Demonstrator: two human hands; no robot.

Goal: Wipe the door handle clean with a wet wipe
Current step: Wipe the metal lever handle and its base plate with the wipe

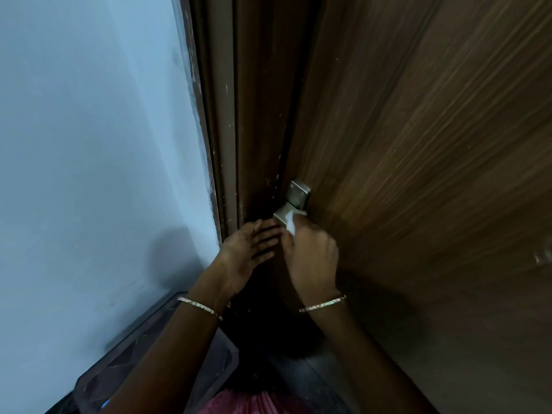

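Handle — square, brushed metal | right hand clamps white wipe (crumpled) | left hand — fingers spread

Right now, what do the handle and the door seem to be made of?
Square silver door handle: apparently metal with a brushed satin finish, showing a soft grey sheen. Dark brown door: wood or wood-look laminate, matte, with fine streaked grain; which one is unclear.
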